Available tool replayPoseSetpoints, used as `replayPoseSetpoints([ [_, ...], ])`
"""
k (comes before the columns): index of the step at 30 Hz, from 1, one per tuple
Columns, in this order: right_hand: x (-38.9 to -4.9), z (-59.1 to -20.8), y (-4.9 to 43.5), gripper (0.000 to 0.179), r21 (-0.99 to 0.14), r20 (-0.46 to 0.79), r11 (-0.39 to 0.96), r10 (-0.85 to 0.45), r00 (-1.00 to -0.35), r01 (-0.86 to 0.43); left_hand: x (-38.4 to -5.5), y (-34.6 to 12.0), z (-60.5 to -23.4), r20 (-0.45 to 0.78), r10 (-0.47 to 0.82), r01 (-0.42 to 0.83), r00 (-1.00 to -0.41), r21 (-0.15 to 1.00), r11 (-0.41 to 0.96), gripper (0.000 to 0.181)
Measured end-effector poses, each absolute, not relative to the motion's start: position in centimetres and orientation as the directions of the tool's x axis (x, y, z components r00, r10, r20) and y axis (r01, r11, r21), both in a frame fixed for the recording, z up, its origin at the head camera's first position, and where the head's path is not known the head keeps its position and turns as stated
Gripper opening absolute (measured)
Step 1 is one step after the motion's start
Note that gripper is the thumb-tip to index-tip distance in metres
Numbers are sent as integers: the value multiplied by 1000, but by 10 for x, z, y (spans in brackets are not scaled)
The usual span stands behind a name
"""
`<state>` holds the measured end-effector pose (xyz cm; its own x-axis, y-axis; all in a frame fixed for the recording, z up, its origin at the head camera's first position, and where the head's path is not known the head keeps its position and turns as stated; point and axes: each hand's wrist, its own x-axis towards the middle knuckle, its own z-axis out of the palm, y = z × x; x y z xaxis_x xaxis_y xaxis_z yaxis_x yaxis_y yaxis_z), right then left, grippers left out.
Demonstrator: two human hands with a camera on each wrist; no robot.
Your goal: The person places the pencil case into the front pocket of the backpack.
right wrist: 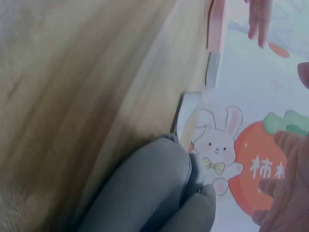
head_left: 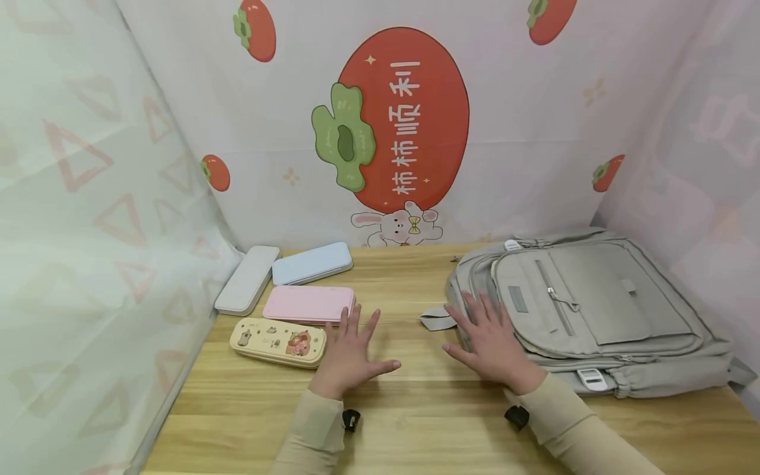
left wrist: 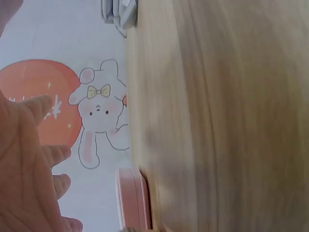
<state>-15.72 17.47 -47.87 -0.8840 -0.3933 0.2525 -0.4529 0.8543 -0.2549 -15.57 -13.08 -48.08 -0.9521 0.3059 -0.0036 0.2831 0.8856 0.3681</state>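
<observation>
My left hand [head_left: 349, 353] is spread with straight fingers and holds nothing. It hovers over the table beside a cream pencil case [head_left: 279, 342] with cartoon prints and a pink case [head_left: 309, 303]. My right hand [head_left: 491, 343], fingers spread too, is at the left end of a grey-beige backpack [head_left: 594, 297] and grips nothing; whether it touches the fabric I cannot tell. The backpack lies flat with its front pocket and zipper facing up. In the right wrist view the backpack's rounded edge [right wrist: 145, 188] is below the right hand [right wrist: 289, 193].
Behind the pink case lie a light blue case [head_left: 313, 262] and a white-grey case [head_left: 248, 280], at the table's back left. A strap loop [head_left: 437, 318] sticks out from the backpack. Printed cloth [head_left: 505, 165] walls the wooden table [head_left: 410, 429] at the back and sides.
</observation>
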Motion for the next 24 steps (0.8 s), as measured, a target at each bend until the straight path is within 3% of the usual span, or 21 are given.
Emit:
replayPoseSetpoints([
  [9,-160,-478,188,70,-343,247,840,-351,-903,-420,-160,-152,-479,8,307,288,-952,368,884,106],
  [24,-162,-470,204,69,-379,253,837,-316,-914,-394,-167,-184,-468,51,275,272,-960,396,877,100],
])
